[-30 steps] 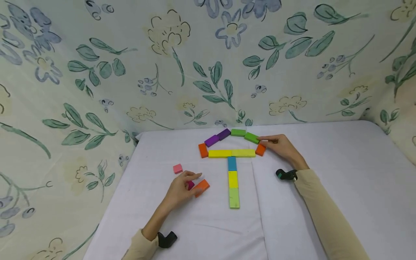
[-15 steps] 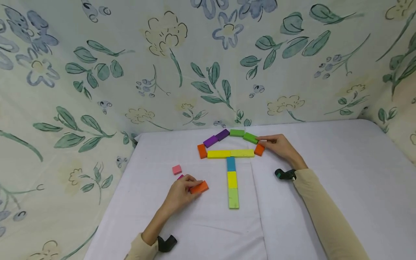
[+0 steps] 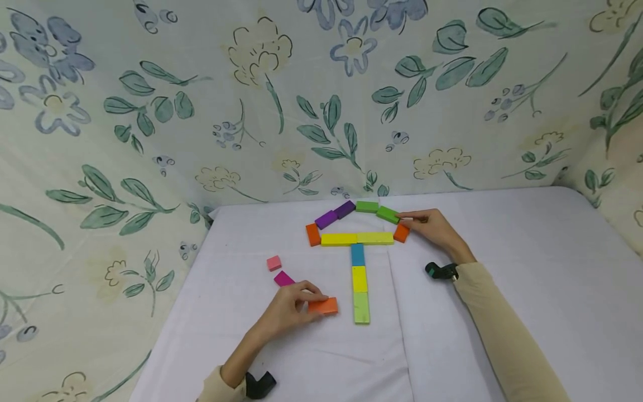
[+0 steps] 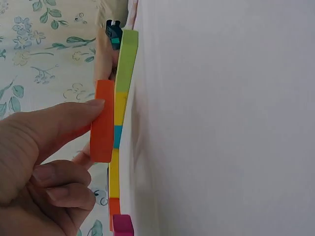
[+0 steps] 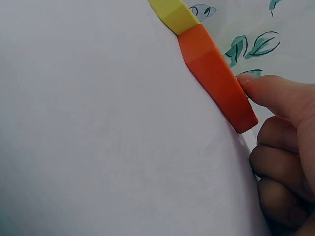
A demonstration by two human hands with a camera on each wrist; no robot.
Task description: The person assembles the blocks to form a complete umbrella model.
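My left hand (image 3: 291, 307) pinches an orange block (image 3: 323, 306) between thumb and fingers. The left wrist view shows this orange block (image 4: 102, 123) upright, the thumb against its face. Behind that hand lies a magenta block (image 3: 283, 278), partly covered, with a small pink block (image 3: 273, 263) farther off. My right hand (image 3: 432, 226) has its thumb and index finger at the right end of a green block (image 3: 388, 214), beside another orange block (image 3: 401, 233). In the right wrist view the thumb touches that orange block (image 5: 216, 76); the fingertip contact on the green block is hidden there.
Two yellow blocks (image 3: 339, 239) form a bar under an arch of purple (image 3: 326, 219), green and orange blocks. Below it runs a column of blue (image 3: 358, 254), yellow and light green (image 3: 361, 308) blocks. A white cloth (image 3: 482, 223) covers the table; a floral curtain (image 3: 321, 100) hangs behind.
The left hand has closed its fingers on the orange block and moved it right and nearer the front, uncovering more of the magenta block. The right hand has stayed at the green block's end.
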